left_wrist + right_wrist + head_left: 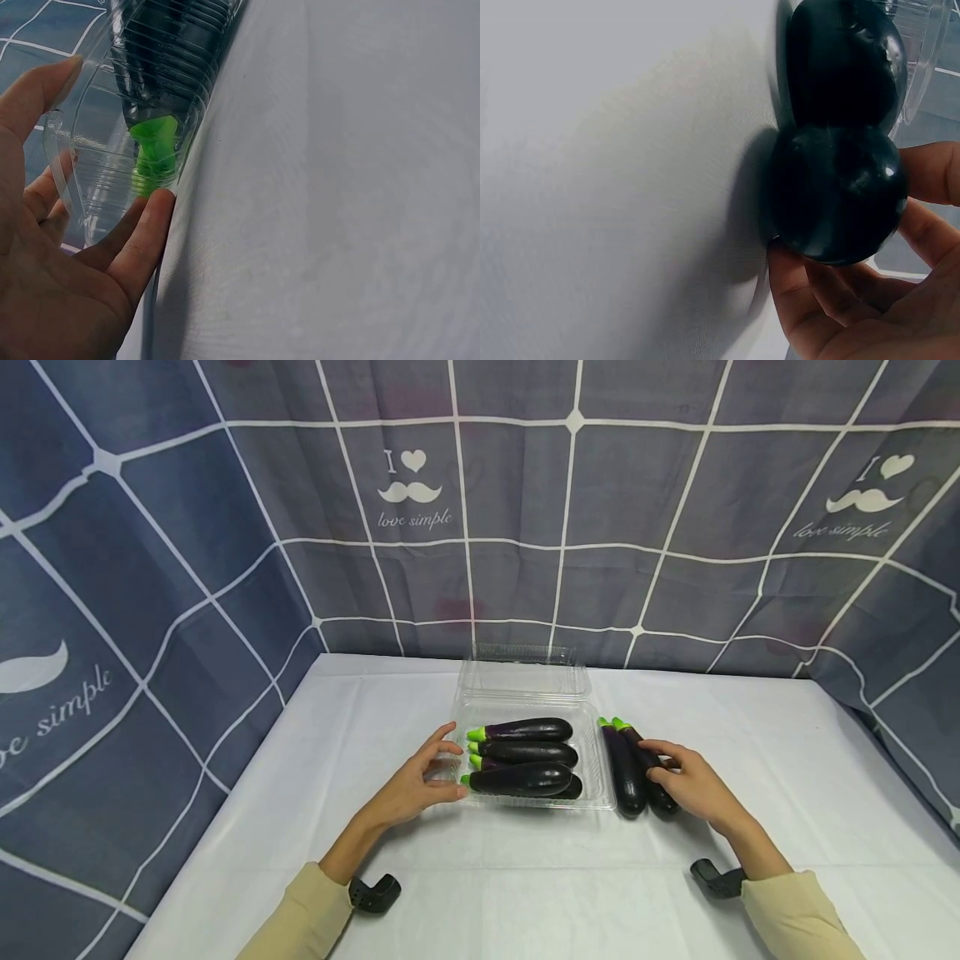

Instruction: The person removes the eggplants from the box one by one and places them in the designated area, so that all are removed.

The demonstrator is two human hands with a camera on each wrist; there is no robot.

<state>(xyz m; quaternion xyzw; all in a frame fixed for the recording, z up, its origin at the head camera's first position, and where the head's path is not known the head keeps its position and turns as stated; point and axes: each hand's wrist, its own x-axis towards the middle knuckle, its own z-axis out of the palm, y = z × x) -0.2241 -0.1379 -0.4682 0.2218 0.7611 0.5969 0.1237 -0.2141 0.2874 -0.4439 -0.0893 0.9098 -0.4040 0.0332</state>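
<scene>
A clear plastic clamshell container (603,781) lies on the table with its lid folded back, several dark eggplants (525,779) with green stems inside. At its left side my left hand (412,785) touches the edge with spread fingers; the left wrist view shows the fingertips low against the ribbed wall (105,180), near a green stem (155,146). Right of the container, two more eggplants lie side by side. My right hand (693,781) grips the outer eggplant (836,195) between thumb and fingers. The inner eggplant (624,768) lies between it and the container.
A white cloth covers the table (525,893). Behind the table and along its left and right sides hangs a dark grid-patterned curtain (517,585). The open lid (525,677) extends toward the back edge. Black wrist devices (375,893) sit at both sleeves.
</scene>
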